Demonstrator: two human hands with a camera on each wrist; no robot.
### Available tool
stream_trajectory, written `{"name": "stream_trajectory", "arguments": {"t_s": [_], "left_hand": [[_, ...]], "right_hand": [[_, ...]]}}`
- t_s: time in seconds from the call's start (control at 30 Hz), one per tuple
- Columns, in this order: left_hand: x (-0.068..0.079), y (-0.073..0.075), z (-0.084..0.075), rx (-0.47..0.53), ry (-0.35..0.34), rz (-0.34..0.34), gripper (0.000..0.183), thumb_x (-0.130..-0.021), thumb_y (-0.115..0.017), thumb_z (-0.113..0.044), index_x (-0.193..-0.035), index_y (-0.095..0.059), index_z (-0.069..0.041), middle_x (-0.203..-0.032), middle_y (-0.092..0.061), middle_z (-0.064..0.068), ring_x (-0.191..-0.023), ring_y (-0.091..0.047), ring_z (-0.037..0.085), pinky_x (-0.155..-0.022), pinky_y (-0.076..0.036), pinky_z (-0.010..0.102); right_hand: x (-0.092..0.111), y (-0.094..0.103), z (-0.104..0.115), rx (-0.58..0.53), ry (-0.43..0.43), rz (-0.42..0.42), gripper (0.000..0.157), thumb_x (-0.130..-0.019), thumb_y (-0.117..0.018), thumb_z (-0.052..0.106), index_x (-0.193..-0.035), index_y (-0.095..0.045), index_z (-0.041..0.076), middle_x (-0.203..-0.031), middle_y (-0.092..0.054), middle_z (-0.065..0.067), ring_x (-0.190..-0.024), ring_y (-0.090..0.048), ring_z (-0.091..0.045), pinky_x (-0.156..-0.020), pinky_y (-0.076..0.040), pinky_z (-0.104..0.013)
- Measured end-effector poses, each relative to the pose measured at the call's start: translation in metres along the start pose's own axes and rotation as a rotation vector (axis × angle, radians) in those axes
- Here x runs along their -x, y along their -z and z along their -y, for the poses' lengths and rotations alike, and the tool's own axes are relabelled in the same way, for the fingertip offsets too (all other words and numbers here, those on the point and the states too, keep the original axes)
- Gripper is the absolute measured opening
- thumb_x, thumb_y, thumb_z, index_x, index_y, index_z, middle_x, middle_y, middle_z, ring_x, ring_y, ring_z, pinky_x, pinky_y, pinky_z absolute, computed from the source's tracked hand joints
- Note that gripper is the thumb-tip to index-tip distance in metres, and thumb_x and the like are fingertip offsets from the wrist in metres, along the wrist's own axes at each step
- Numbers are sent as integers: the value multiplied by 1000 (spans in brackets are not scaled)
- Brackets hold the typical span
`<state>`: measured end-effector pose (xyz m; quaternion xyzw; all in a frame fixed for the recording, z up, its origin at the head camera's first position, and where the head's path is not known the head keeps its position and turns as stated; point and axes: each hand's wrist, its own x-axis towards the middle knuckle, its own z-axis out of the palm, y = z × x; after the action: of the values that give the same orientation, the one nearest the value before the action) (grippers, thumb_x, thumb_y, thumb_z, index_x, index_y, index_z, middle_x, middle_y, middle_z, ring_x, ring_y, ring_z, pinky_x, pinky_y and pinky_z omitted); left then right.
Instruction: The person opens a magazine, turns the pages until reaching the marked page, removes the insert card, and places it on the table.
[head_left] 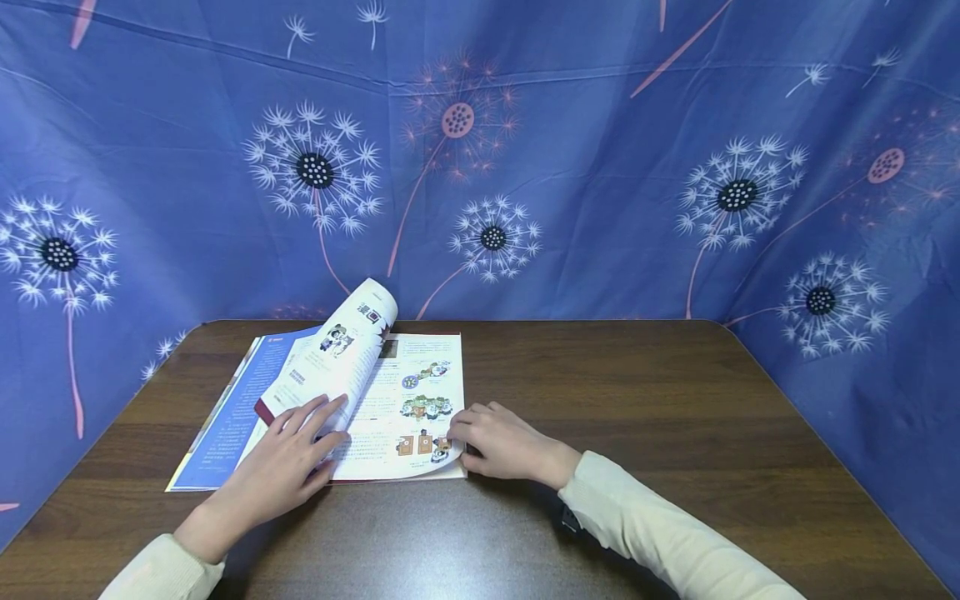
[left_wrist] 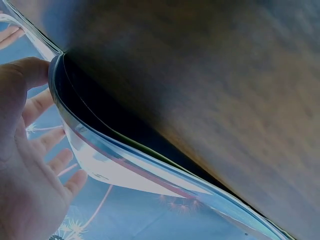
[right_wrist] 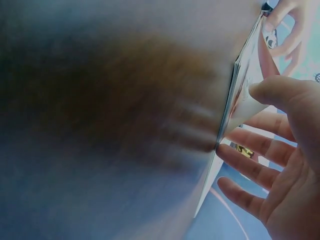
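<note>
An illustrated magazine (head_left: 431,375) lies open on the table, with a turned page (head_left: 330,354) curling up over its left side. My left hand (head_left: 281,458) rests on the left pages near the fold, fingers spread; in the left wrist view its thumb (left_wrist: 35,72) touches the magazine's near edge. At the lower right corner, my right hand (head_left: 506,442) pinches a page, which curls up there. The right wrist view shows the thumb (right_wrist: 275,92) on one side of the lifted page (right_wrist: 245,107) and fingers on its other side.
The magazine lies on the left part of a dark wooden table (head_left: 637,400). Behind the table and along its sides hangs a blue cloth (head_left: 585,167) printed with dandelions. A small black object (head_left: 570,521) shows under the right sleeve (head_left: 637,517).
</note>
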<state>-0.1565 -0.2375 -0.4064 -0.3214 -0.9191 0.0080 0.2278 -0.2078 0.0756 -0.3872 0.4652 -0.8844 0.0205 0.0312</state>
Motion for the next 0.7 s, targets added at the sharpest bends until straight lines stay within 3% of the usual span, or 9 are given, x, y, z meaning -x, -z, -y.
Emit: {"name": "stream_trajectory", "arguments": {"t_s": [0.33, 0.5, 0.7], "left_hand": [[0, 1, 0, -23, 6, 12, 33, -72, -71, -30, -97, -66, -10, -130, -52, 16, -119, -45, 37, -93, -37, 52], [2, 1, -1, -30, 27, 49, 37, -76, -67, -37, -101, -66, -11, -125, -55, 14, -117, -47, 35, -93, -37, 52], [2, -1, -1, -41, 32, 45, 45, -77, -66, -41, -108, -64, -9, -121, -59, 12, -109, -53, 33, -89, -41, 50]], "right_hand": [[-1, -2, -3, -17, -2, -34, 25, -85, -58, 25, -108, -64, 18, -111, -63, 3, -104, -56, -13, -88, -45, -32], [-2, -4, -4, -20, 2, -52, 23, -85, -57, 25, -105, -65, 19, -108, -64, 5, -101, -56, -11, -85, -45, -30], [-3, -4, -5, -30, 8, -71, 22, -85, -56, 24, -104, -65, 18, -107, -64, 5, -101, -57, -11, -85, -45, -31]]}}
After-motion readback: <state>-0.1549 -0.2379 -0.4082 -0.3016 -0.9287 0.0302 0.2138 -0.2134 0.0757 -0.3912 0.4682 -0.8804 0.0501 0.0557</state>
